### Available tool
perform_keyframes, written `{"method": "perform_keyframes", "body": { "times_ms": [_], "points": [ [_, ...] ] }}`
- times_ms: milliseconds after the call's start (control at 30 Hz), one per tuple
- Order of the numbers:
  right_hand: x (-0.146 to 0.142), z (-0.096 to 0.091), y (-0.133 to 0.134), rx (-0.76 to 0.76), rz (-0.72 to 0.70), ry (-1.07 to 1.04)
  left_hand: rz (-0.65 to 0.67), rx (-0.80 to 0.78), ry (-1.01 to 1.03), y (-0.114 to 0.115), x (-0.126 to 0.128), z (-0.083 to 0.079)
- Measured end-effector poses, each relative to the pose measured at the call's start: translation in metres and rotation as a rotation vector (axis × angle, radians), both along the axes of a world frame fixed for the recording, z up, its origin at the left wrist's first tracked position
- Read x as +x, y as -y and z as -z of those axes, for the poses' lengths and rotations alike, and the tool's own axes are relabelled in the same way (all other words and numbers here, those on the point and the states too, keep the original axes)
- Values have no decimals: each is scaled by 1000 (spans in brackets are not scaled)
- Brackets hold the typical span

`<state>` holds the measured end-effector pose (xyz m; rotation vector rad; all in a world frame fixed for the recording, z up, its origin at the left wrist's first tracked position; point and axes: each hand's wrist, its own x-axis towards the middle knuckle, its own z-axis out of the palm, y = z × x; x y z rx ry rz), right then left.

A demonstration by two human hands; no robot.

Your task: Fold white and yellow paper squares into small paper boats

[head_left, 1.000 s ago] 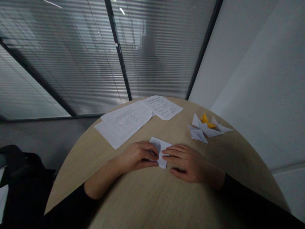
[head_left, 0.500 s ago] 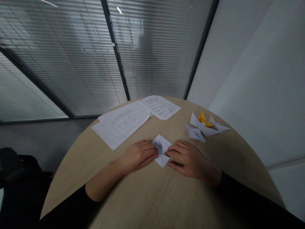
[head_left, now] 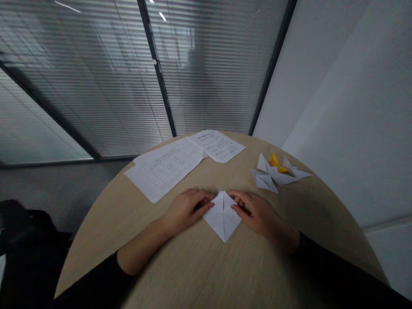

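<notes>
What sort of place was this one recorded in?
Probably an office meeting room: blind-covered glass partitions, a round wooden table, and printed forms lying beyond the folded white paper.

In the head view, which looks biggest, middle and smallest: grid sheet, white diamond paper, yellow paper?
1. grid sheet
2. white diamond paper, though it lies nearer the camera
3. yellow paper, partly hidden

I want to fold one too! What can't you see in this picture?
Head view, printed sheets: print too small to read.
Head view, yellow paper shape: partly hidden behind white folded pieces.
Head view, folded white paper: side corners covered by left hand and right hand.
Head view, black object: cut off by left edge.
</notes>
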<state>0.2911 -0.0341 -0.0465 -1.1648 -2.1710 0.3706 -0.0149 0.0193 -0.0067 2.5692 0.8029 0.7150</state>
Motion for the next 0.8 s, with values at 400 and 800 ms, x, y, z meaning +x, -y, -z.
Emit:
{"method": "perform_keyframes", "body": {
  "times_ms": [400,800],
  "points": [
    [-14,-21,12,108,-256,223,68,81,-27,-5,1,3],
    [7,-6,1,40,-62,321,119,84,-66,-2,-2,-4]
  ]
}}
